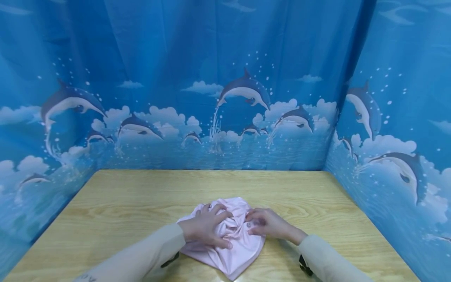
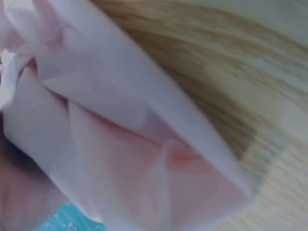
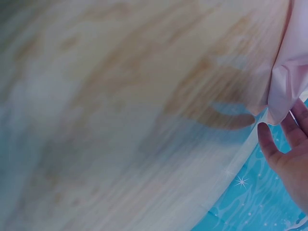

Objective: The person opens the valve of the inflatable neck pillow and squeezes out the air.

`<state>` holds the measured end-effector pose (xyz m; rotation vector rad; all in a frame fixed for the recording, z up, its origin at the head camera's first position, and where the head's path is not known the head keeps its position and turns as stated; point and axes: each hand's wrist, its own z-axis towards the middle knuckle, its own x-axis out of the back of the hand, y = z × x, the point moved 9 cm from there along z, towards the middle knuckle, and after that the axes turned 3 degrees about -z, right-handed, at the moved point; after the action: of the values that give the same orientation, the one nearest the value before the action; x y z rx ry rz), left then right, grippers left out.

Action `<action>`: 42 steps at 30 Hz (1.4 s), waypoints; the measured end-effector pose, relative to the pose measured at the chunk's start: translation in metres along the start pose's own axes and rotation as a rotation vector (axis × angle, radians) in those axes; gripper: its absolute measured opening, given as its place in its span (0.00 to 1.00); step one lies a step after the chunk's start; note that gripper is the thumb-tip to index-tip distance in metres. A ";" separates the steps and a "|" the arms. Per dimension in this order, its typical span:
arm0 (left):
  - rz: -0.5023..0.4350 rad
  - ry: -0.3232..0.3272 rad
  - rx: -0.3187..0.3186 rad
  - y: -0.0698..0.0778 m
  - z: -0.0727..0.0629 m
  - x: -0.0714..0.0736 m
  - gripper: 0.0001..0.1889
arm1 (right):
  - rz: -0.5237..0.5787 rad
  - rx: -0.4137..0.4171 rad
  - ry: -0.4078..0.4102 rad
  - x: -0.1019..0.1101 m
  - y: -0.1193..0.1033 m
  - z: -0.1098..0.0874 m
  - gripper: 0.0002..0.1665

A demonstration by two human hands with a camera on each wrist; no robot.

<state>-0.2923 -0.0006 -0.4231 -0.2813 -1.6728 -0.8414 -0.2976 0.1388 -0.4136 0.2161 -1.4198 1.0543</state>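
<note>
A crumpled light-pink piece of smooth cloth (image 1: 239, 246) lies on the wooden table, gathered into folds at its middle. Its exact kind cannot be told. My left hand (image 1: 208, 226) rests on the cloth's left side, thumb and fingers spread apart. From the right, my right hand (image 1: 269, 224) touches the cloth with bent fingers, a gap showing between thumb and forefinger. A small round spot, perhaps a button, shows in that gap. The right wrist view has the thumb (image 3: 267, 142) beside the cloth's edge (image 3: 284, 91). Close folds of cloth (image 2: 120, 120) fill much of the left wrist view.
The wooden table (image 1: 141, 196) has a light grain and extends behind and beside the cloth. Blue curtains (image 1: 169, 58) printed with dolphins and clouds hang along its back and sides.
</note>
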 end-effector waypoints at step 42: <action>0.047 0.104 -0.097 -0.002 0.001 0.005 0.31 | 0.039 -0.016 0.007 0.000 0.003 0.000 0.15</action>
<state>-0.2950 -0.0023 -0.4194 -0.3369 -1.5254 -0.8887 -0.2999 0.1405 -0.4155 0.1739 -1.4308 1.0740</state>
